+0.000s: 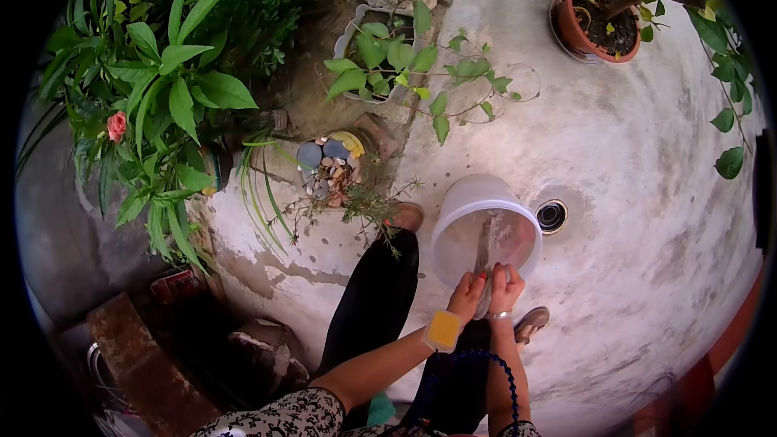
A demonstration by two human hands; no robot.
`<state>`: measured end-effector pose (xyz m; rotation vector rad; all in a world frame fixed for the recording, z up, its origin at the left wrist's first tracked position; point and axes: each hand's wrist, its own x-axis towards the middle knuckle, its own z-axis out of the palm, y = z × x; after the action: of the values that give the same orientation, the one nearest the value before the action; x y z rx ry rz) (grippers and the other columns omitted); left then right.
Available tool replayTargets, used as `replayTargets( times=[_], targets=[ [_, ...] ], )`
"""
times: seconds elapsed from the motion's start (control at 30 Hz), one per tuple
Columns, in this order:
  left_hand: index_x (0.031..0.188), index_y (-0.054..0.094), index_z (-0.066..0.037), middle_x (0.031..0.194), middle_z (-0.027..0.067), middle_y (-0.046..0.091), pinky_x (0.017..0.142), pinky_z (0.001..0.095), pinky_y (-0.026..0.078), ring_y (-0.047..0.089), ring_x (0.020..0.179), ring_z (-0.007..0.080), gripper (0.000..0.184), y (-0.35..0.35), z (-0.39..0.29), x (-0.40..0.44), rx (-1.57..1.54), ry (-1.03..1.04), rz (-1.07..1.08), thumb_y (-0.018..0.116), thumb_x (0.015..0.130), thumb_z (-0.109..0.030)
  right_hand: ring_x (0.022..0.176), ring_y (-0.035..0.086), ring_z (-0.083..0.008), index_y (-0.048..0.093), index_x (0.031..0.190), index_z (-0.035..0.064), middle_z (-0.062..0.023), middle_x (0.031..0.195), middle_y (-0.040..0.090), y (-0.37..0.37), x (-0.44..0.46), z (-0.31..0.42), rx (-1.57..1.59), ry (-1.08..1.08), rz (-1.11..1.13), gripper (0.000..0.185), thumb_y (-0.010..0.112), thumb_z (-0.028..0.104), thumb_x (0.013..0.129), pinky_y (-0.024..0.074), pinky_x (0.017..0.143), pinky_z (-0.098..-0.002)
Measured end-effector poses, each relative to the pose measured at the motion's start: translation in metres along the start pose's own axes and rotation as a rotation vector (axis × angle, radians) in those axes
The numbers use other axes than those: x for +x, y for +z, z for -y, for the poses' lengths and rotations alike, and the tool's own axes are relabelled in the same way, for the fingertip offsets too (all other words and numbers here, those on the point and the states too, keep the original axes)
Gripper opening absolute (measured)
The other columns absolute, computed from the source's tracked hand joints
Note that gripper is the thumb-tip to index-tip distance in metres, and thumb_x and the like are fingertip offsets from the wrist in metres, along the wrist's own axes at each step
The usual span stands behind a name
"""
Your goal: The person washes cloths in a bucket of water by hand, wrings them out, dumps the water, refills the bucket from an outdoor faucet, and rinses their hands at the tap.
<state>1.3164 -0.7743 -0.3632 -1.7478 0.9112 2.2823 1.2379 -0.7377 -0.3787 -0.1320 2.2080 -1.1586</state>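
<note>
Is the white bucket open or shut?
Open. The bucket has no lid across its mouth, so you can see inside past its rim.

Left hand and right hand at the bucket

The bucket stands on the floor, directly before the hands. Just beyond it to the right, a drain is set into the floor. Well ahead and right, a potted tree stands on a saucer. Ahead and left, pebbles lie near the left shoe; beyond them, a planter holds a vine trailing rightward. Farther left is a flowering shrub.
</note>
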Motion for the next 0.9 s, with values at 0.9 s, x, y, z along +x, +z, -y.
replayTargets(
  times=[0.9],
  targets=[
    [0.095, 0.039, -0.006, 0.086, 0.0064, 0.044, 0.063, 0.0234, 0.037, 0.046, 0.074, 0.0158, 0.032, -0.007, -0.039, -0.019, 0.070, 0.344, -0.175, 0.047, 0.065, 0.000, 0.075, 0.048, -0.0122, 0.050, 0.092, -0.0033, -0.0052, 0.079, 0.053, -0.020, -0.014, 0.023, 0.235, 0.311, 0.386, 0.032, 0.039, 0.026, 0.083, 0.0386, 0.069, -0.0242]
  ],
)
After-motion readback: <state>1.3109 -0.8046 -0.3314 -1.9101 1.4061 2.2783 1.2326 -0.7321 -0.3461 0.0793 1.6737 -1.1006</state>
